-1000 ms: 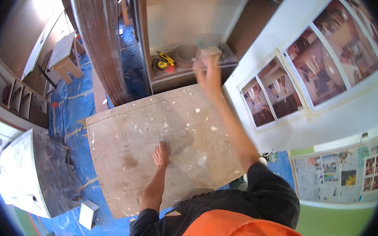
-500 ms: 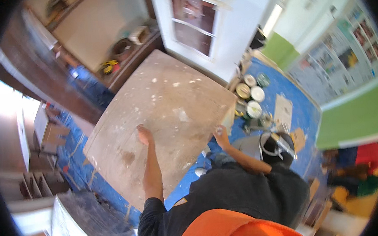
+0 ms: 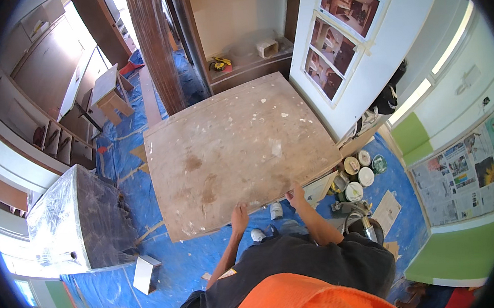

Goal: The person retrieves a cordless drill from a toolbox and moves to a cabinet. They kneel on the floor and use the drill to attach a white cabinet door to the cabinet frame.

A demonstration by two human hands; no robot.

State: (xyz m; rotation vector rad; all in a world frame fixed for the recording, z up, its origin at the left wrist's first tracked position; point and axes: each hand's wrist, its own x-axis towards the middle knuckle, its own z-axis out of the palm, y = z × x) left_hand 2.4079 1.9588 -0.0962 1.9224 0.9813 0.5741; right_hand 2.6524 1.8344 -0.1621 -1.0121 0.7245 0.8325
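While the left hand [image 3: 240, 216] and right hand [image 3: 295, 194] both touch its near edge — fingers partly curled, grip impossible to tell — the board [image 3: 232, 149] stretches ahead of the fingers, long axis running left to right.

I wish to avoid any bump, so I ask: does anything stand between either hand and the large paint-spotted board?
Nothing visible does. The left hand and the right hand are both at the near edge of the board, with no object seen between. Their exact grip is unclear.
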